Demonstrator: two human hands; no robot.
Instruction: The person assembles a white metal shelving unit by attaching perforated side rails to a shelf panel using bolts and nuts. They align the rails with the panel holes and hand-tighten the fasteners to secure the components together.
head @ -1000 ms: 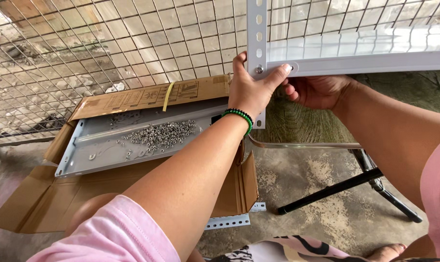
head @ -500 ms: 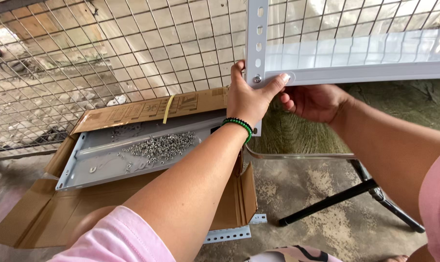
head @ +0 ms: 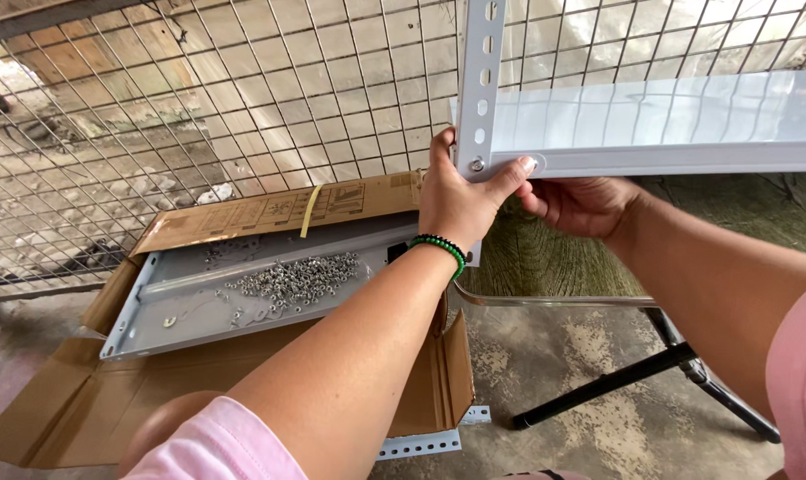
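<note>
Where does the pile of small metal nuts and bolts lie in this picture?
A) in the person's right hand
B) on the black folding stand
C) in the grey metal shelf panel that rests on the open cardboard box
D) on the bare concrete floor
C: the nuts and bolts lie heaped inside the grey shelf panel, which rests on the cardboard box.

Outdoor work spot, daylight, wire mesh (head: 243, 98) behind.

A concrete floor (head: 563, 373), stained and mottled, is seen below. The mesh is backed by rubble and weathered boards. An opened cardboard box (head: 56, 418) is laid on the floor at left, with a grey tray (head: 180, 324) set on it and small bolts (head: 300, 277) heaped inside. A perforated angle strip (head: 421, 443) is seen beside the box. Black legs (head: 616, 382) are spread at right.
</note>
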